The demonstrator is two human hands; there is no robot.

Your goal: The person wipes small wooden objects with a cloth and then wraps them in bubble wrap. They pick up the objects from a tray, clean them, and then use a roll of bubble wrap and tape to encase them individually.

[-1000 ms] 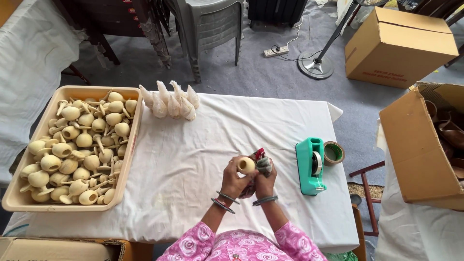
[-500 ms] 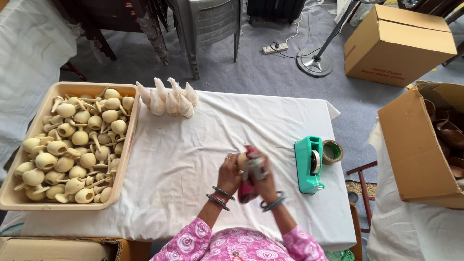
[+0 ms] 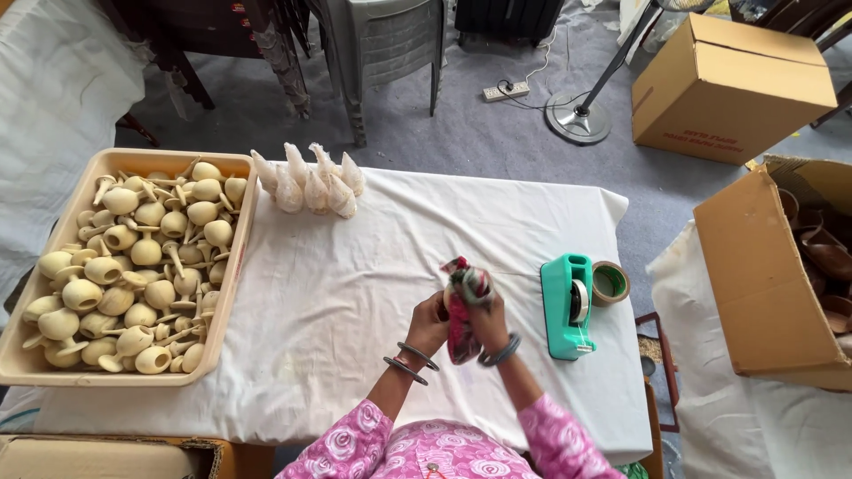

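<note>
Red patterned cloth is gripped by both the left hand and right hand. A green tape dispenser stands just right of the right hand.

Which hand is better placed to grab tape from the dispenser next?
Right, probably. The right hand sits closest to the teal tape dispenser, which stands just to its right on the white table. The left hand is on the far side of the patterned bundle both hands grip.

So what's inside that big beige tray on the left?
The beige tray is heaped with pale round clay pieces with stems, lying at all angles. Only the top layer shows; the lower ones and the tray's floor are covered.
</note>
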